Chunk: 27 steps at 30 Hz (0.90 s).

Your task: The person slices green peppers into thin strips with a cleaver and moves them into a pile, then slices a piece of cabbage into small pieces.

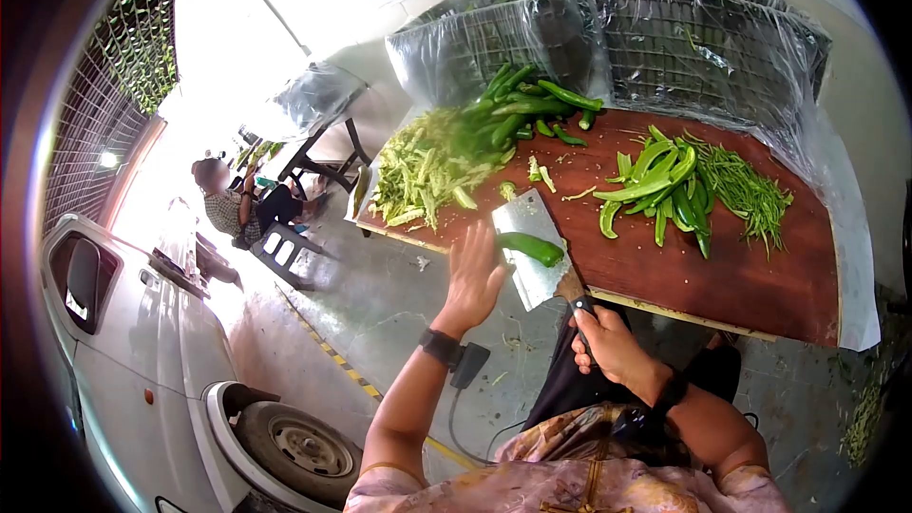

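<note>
My right hand [613,350] is wrapped round the wooden handle of a cleaver [530,216], its broad blade tipped up at the table's front edge. A long green pepper [534,248] overlaps the blade in this view. Just left of it is my left hand [473,275], fingers stretched out, fingertips close to the pepper's end. Beyond the blade lies a heap of pale green scraps [427,171], with whole green peppers [522,109] piled behind. Split pepper halves [665,180] and thin green strips [746,190] lie to the right.
The brown table [760,275] has plastic-wrapped crates [703,47] along its back. A white vehicle [152,351] stands at the left. Farther off, a person [233,204] sits on a chair [285,247] beside another table [313,152]. Yellow-black tape [332,351] marks the floor.
</note>
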### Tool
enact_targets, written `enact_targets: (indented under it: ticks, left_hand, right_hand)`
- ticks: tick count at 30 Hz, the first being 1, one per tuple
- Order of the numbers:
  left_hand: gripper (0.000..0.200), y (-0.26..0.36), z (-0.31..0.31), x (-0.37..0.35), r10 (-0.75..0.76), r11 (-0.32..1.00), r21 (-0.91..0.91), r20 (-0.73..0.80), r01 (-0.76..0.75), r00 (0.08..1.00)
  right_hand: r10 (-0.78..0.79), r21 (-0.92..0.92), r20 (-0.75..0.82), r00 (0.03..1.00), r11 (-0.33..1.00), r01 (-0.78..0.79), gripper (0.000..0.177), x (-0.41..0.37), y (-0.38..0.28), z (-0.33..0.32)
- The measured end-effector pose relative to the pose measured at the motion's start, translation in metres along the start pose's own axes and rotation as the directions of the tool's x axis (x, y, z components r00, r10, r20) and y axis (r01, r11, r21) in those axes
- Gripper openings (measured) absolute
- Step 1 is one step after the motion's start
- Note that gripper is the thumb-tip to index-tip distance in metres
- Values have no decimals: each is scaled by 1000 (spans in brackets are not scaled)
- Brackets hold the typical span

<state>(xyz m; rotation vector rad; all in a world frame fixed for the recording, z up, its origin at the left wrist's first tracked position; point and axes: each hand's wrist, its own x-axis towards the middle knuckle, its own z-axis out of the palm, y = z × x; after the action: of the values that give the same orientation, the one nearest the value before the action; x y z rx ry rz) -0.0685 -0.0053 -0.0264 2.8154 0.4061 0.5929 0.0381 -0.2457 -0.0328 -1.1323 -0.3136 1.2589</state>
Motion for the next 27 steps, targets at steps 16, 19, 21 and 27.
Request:
enact_targets:
  ticks: [16, 19, 21, 27]
  left_hand:
    - [66, 0, -1, 14, -72, 996, -46, 36, 73, 997]
    - [64, 2, -3, 21, -87, 995, -42, 17, 88, 996]
    - [63, 7, -7, 24, -61, 998, -10, 31, 61, 998]
    - [56, 17, -14, 26, -21, 999, -25, 73, 23, 997]
  right_hand:
    - [-32, -57, -13, 999, 998, 31, 24, 20, -3, 18]
    - [-35, -77, 21, 999, 996, 37, 24, 10, 5, 4]
    - [-20, -81, 39, 999, 996, 23, 24, 4, 6, -3]
    - [5, -33, 59, 998, 999, -3, 23, 13, 2, 5]
